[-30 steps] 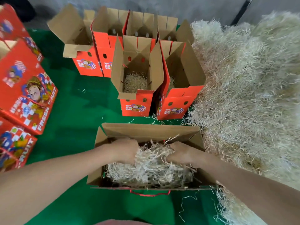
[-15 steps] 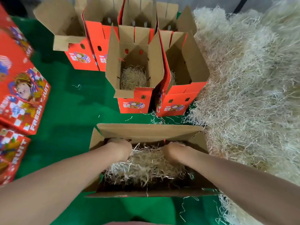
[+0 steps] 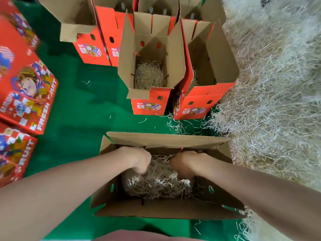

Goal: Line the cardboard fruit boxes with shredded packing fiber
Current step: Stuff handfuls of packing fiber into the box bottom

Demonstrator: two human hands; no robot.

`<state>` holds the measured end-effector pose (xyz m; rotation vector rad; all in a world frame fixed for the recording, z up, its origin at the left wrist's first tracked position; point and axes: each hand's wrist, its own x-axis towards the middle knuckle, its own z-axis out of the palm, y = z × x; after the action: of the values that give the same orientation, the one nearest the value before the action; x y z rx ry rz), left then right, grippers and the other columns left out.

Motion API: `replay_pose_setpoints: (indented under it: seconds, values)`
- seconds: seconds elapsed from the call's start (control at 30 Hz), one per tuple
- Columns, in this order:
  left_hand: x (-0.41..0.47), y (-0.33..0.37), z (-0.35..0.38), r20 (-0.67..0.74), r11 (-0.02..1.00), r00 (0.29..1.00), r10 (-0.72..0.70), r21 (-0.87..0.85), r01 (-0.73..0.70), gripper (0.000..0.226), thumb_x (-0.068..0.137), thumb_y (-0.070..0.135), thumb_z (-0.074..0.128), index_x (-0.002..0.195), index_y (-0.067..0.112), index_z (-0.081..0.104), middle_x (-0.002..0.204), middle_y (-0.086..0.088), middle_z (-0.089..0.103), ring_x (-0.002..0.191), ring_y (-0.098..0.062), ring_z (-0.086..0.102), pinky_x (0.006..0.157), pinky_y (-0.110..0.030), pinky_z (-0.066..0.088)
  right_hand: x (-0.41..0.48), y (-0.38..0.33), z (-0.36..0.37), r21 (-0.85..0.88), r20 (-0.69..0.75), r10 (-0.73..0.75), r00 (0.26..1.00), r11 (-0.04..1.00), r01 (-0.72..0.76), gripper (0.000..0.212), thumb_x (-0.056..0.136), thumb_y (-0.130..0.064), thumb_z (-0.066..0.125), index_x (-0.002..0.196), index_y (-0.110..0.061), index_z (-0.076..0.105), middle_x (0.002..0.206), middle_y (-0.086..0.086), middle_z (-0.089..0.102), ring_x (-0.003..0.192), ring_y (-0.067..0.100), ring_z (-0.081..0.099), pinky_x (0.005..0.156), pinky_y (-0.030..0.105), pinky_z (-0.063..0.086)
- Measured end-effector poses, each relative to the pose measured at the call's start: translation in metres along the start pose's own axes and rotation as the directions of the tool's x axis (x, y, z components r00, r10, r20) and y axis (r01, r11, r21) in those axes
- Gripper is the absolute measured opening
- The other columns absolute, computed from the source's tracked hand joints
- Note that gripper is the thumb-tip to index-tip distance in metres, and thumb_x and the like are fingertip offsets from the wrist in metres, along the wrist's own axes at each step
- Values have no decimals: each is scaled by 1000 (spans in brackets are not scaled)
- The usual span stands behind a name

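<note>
An open cardboard fruit box lies right in front of me on the green mat. A wad of pale shredded fiber sits low inside it. My left hand and my right hand are both deep in the box, side by side. Their fingers curl down into the top of the wad and grip it, with the fingertips buried. A large heap of the same fiber fills the right side of the view.
Beyond my box stand two open red boxes, one with fiber at its bottom and one touching the heap. More open boxes stand behind them. Closed printed boxes are stacked at the left. Loose strands lie on the green mat.
Both hands have sunk from the box's rim down inside it, taking the fiber wad lower. The view has tilted down and closer to the box.
</note>
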<state>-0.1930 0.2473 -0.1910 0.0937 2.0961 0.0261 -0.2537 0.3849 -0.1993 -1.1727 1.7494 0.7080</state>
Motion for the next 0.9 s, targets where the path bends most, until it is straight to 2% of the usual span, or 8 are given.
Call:
replay_pose_setpoints:
  seconds: [0.13, 0.23, 0.37, 0.47, 0.53, 0.6, 0.8, 0.9]
  values:
    - [-10, 0, -11, 11, 979, 999, 51, 197, -53, 16, 87, -4, 43, 80, 4, 54, 61, -4, 41, 49, -15, 37, 40, -24, 28, -8, -1, -15, -90, 7, -52, 999, 995, 52, 27, 92, -10, 49, 117, -1, 57, 101, 9, 60, 76, 21, 60, 71, 29, 53]
    - [-4, 19, -9, 110, 940, 986, 124, 304, -152, 13, 90, 0, 45, 82, 3, 55, 65, -4, 41, 58, -20, 43, 51, -25, 41, 8, -10, -9, -152, 92, -136, 986, 977, 149, 31, 95, -8, 44, 123, -3, 54, 120, 12, 57, 104, 26, 59, 90, 36, 49]
    - [20, 39, 6, 267, 904, 951, 154, 349, -245, 32, 93, 6, 42, 61, 9, 41, 71, -9, 44, 73, -24, 46, 76, -37, 44, 36, -21, 5, -144, 26, -112, 993, 983, 115, 43, 94, -15, 49, 136, -10, 42, 138, 11, 45, 124, 29, 46, 102, 41, 40]
    - [34, 27, 14, 314, 954, 946, 82, 249, -166, 19, 93, 8, 46, 96, -2, 62, 105, -19, 58, 95, -29, 54, 94, -41, 45, 42, -18, 15, -83, 165, -68, 984, 993, 83, 47, 95, -23, 50, 140, -15, 38, 143, 6, 39, 127, 27, 41, 99, 38, 40]
    - [36, 14, 22, 356, 966, 934, 36, 227, -124, 35, 96, 17, 45, 125, -1, 52, 130, -17, 51, 117, -31, 51, 99, -43, 40, 40, -16, 24, -51, 219, -48, 975, 997, 60, 50, 95, -23, 50, 142, -16, 35, 147, 8, 34, 129, 29, 38, 97, 41, 39]
    - [35, 3, 30, 394, 951, 919, -7, 286, -115, 42, 98, 30, 43, 132, 6, 49, 136, -14, 47, 124, -30, 46, 101, -45, 37, 39, -12, 33, -48, 258, -33, 966, 998, 47, 49, 96, -23, 49, 142, -15, 35, 146, 10, 35, 128, 30, 39, 98, 42, 39]
    - [41, 3, 34, 332, 917, 940, 81, 345, -201, 35, 96, 20, 45, 126, 3, 51, 126, -14, 53, 109, -28, 55, 84, -38, 47, 34, -4, 24, -106, 242, -84, 967, 988, 112, 52, 94, -17, 49, 143, -21, 34, 148, 8, 34, 130, 31, 37, 101, 46, 37]
    - [45, 20, 33, 48, 955, 988, 148, 252, -155, 34, 92, 4, 47, 126, 1, 50, 123, -15, 55, 101, -28, 59, 75, -32, 49, 30, -10, 14, -56, -12, -141, 990, 989, 140, 49, 91, -6, 50, 137, -20, 42, 140, 8, 45, 123, 29, 47, 89, 41, 45]
